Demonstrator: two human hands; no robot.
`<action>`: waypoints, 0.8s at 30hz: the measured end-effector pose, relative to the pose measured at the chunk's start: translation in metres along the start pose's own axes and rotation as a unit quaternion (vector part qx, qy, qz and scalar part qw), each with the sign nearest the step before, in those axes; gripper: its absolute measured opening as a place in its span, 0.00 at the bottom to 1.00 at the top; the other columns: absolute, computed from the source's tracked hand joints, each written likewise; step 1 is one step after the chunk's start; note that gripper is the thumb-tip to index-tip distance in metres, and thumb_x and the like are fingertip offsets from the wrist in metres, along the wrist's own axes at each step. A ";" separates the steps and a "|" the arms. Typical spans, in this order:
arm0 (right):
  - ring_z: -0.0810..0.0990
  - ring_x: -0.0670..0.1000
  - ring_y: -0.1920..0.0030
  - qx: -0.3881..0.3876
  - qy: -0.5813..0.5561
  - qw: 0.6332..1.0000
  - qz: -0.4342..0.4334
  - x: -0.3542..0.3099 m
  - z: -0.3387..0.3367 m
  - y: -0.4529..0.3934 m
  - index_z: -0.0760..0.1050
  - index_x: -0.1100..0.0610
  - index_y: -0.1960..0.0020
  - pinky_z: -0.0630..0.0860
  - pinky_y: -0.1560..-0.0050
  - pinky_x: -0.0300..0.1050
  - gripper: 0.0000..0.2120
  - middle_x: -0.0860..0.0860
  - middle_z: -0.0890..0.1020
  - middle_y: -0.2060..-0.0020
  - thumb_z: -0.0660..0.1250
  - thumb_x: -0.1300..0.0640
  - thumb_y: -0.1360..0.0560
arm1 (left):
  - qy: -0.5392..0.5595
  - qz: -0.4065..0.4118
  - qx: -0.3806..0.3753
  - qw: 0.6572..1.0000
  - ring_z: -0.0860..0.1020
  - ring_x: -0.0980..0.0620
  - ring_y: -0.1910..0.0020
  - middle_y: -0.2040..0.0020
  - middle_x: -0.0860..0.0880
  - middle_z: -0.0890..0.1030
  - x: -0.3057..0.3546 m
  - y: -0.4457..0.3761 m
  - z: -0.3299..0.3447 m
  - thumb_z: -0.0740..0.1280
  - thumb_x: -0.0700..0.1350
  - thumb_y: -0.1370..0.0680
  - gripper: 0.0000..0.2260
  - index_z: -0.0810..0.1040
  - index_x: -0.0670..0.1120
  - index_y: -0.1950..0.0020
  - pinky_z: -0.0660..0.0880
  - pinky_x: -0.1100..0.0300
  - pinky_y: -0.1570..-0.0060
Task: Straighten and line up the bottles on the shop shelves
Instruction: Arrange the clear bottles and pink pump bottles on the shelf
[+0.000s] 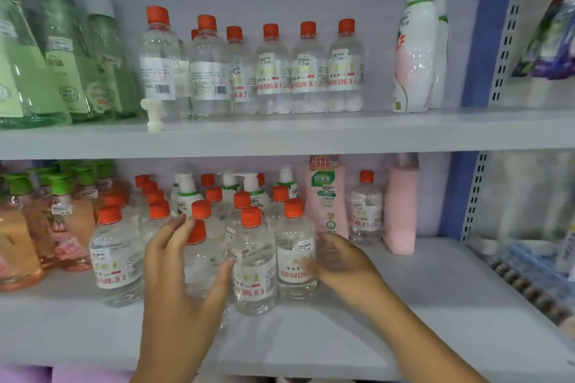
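I see both hands working at the lower shelf (pixel 342 348), among a cluster of clear bottles with red caps. My left hand (pixel 177 274) wraps around one clear bottle (pixel 199 258) near the front of the cluster: the fingers (pixel 174 232) reach up behind its shoulder beside the cap, and the thumb crosses its front toward the next bottle (pixel 253 264) on the right, which stands upright just beside it. My right hand (pixel 339 261) rests against the right side of another clear bottle (pixel 295 253), fingers curled toward its label; the picture is blurred there, so I cannot tell whether they truly close around it or only touch.

Further left on the same shelf stands one more clear bottle (pixel 116 255), close to the front edge, and beside it orange bottles with green caps (pixel 18 242). Behind the cluster are white pump bottles (pixel 186 193) and more red caps in rows. To the right stand a pink pouch (pixel 326 199), a lone clear bottle (pixel 365 208) and a pink bottle (pixel 399 211).

On the upper shelf (pixel 280 134) a row of red-capped bottles (pixel 273 71) stands upright, with green bottles (pixel 65 53) on the left and a tall white pump bottle (pixel 413 47) on the right.
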State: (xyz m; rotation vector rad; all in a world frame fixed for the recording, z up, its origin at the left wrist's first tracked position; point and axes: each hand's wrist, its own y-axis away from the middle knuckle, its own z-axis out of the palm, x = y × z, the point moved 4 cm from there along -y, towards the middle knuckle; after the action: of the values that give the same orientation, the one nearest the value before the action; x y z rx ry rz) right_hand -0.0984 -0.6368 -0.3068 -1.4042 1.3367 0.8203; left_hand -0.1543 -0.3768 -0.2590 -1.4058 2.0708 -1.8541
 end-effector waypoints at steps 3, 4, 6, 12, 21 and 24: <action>0.81 0.40 0.53 0.141 -0.025 0.990 -0.010 0.000 -0.053 -0.012 0.76 0.49 0.39 0.75 0.56 0.29 0.21 0.45 0.83 0.45 0.79 0.54 0.29 | 0.093 0.094 0.014 0.991 0.70 0.56 0.28 0.33 0.54 0.75 0.055 0.009 0.020 0.74 0.46 0.26 0.21 0.75 0.50 0.34 0.64 0.66 0.29; 0.81 0.42 0.53 0.186 -0.015 0.982 -0.012 0.000 -0.075 -0.015 0.76 0.51 0.39 0.77 0.53 0.33 0.20 0.48 0.83 0.44 0.78 0.55 0.28 | 0.143 0.085 -0.023 0.986 0.72 0.55 0.29 0.34 0.57 0.75 0.070 0.011 0.036 0.74 0.49 0.25 0.19 0.75 0.53 0.35 0.66 0.65 0.31; 0.81 0.47 0.49 0.260 0.020 0.965 -0.013 0.003 -0.113 -0.020 0.76 0.52 0.38 0.79 0.46 0.46 0.21 0.49 0.82 0.42 0.78 0.51 0.28 | 0.238 -0.007 -0.123 0.963 0.73 0.59 0.30 0.35 0.61 0.76 0.089 0.010 0.081 0.74 0.56 0.25 0.20 0.75 0.57 0.35 0.69 0.64 0.33; 0.79 0.58 0.38 0.324 0.190 0.927 0.017 0.035 -0.148 -0.040 0.69 0.56 0.27 0.78 0.43 0.52 0.37 0.55 0.75 0.33 0.76 0.41 0.29 | 0.233 -0.230 -0.121 0.937 0.75 0.52 0.34 0.31 0.50 0.75 0.065 -0.015 0.229 0.75 0.59 0.29 0.34 0.70 0.49 0.27 0.73 0.54 0.32; 0.80 0.56 0.45 0.308 0.118 0.944 0.028 0.064 -0.150 -0.068 0.73 0.49 0.36 0.71 0.53 0.44 0.29 0.51 0.77 0.42 0.77 0.40 0.32 | 0.074 -0.264 -0.012 0.962 0.70 0.41 0.28 0.26 0.41 0.71 0.003 -0.043 0.312 0.76 0.62 0.38 0.53 0.55 0.49 0.19 0.68 0.45 0.28; 0.81 0.55 0.48 0.329 0.125 0.936 0.022 0.069 -0.150 -0.073 0.74 0.49 0.38 0.72 0.54 0.44 0.28 0.50 0.78 0.45 0.78 0.42 0.33 | 0.073 -0.273 0.001 0.959 0.77 0.43 0.35 0.33 0.46 0.78 -0.012 -0.048 0.324 0.75 0.69 0.42 0.51 0.62 0.53 0.23 0.76 0.44 0.37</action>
State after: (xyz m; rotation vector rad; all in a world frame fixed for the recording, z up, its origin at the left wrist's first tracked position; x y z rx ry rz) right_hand -0.0395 -0.8074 -0.3148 -0.9585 1.6436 0.1726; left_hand 0.0607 -0.6166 -0.3209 -2.0615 1.8599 -2.1958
